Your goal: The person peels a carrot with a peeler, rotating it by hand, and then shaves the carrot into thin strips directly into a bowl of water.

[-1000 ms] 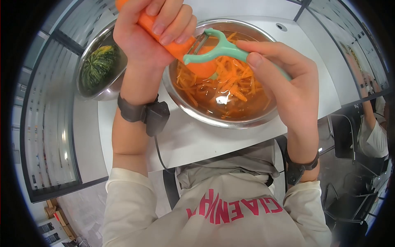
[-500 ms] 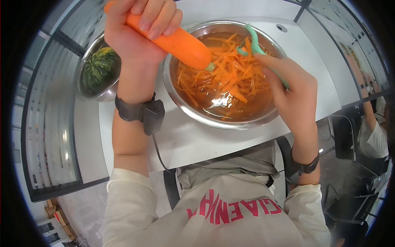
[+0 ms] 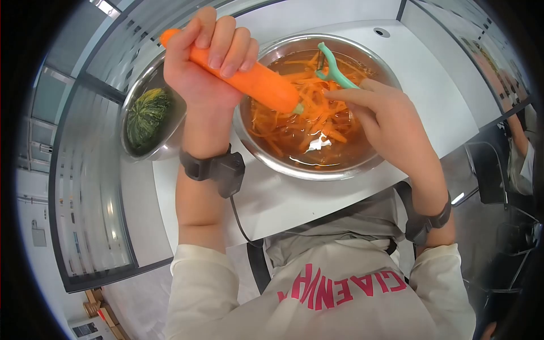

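Note:
My left hand (image 3: 212,59) is wrapped around a large peeled carrot (image 3: 263,85), which slants down to the right over a steel bowl (image 3: 249,136). The carrot's greenish stem end points into the bowl. In my right hand (image 3: 385,116) is a mint-green peeler (image 3: 335,71), its head to the left above the water and apart from the carrot. Orange carrot peelings (image 3: 317,122) float in the bowl's water. Part of the peeler's handle is hidden by my fingers.
A smaller steel bowl (image 3: 170,136) with a dark green striped squash (image 3: 148,119) stands at the left. Both bowls rest on a white desk (image 3: 283,201) with partition panels around it. A cable (image 3: 241,221) hangs from my left wrist strap. Chairs and another person's arm (image 3: 517,136) appear at the right.
The view has shifted, so most things sit further right. The peeler has moved left relative to the bowl and turned, and my right index finger is now stretched out over the peelings.

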`<action>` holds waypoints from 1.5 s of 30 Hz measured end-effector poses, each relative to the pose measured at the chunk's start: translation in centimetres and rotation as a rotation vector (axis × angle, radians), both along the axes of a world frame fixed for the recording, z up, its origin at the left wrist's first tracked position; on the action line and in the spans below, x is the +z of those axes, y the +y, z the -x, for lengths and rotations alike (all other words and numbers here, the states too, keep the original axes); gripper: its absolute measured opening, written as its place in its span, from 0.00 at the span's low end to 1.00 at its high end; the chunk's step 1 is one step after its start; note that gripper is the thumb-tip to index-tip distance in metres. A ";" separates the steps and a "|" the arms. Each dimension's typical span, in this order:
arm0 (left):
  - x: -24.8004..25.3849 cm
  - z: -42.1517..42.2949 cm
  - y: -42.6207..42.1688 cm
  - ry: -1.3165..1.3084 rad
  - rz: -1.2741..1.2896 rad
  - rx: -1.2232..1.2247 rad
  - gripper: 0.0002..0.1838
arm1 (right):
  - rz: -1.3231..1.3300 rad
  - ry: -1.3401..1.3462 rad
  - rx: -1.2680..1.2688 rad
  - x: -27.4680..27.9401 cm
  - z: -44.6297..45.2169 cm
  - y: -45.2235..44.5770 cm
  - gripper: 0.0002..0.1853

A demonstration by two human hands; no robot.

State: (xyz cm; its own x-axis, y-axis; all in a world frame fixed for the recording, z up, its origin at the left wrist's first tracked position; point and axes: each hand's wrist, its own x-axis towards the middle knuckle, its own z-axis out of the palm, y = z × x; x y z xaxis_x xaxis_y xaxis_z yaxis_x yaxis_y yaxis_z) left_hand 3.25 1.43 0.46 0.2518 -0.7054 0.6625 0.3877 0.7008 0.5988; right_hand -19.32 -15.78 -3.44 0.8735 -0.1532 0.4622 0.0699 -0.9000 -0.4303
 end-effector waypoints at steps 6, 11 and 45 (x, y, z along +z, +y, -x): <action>-0.5 0.6 -0.7 0.042 -0.001 -0.078 0.15 | -0.718 0.211 0.230 0.4 -1.9 0.9 0.24; -0.3 1.1 -0.8 0.137 0.028 -0.092 0.16 | -0.753 0.229 0.311 0.3 -3.0 2.3 0.27; 1.8 3.8 -0.4 0.538 -0.202 0.702 0.18 | -0.818 -0.245 0.136 0.0 1.7 5.2 0.14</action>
